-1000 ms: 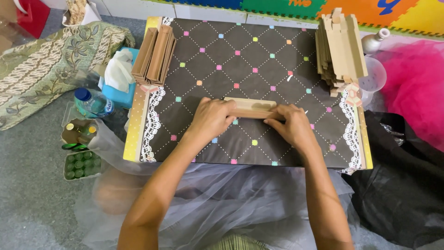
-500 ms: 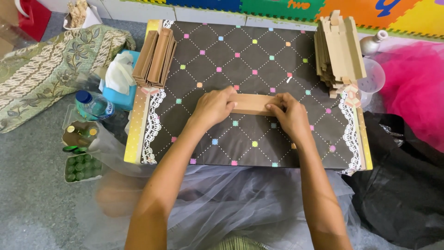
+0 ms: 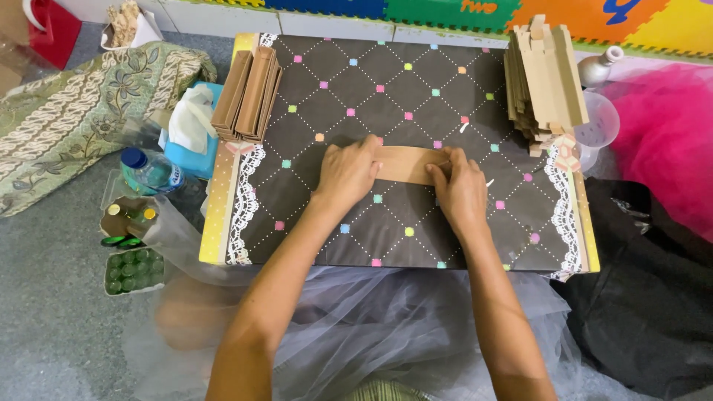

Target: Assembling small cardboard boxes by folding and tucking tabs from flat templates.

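A flat, light-brown cardboard strip (image 3: 407, 164) lies lengthwise near the middle of a low table covered in dark brown quilted cloth (image 3: 416, 104) with dotted diamond stitching and small pastel squares. The strip sits between the two hands, its ends tucked under them and only its middle stretch showing. The left hand (image 3: 347, 172) rests palm-down over the strip's left end, its fingers (image 3: 369, 143) lying close together and curled onto the upper edge, pressing rather than gripping. The right hand (image 3: 461, 190) covers the right end, its fingers (image 3: 448, 158) bent and bunched at the strip's top corner; whether they pinch the card or only push on it cannot be told. White lace trim (image 3: 246, 194) and a yellow border run down the cloth's left and right edges. At the table's back left corner stands a bundle of darker brown folded cardboard pieces (image 3: 249, 94), and at the back right a taller stack of pale tan cardboard pieces (image 3: 544, 79), both well apart from the hands. On the grey floor to the left sit a blue tissue box (image 3: 192, 134), a clear plastic water bottle with a blue cap (image 3: 151, 171) and a small tray of green-capped bottles (image 3: 134, 269). Sheer grey tulle (image 3: 371, 319) spreads below the forearms.
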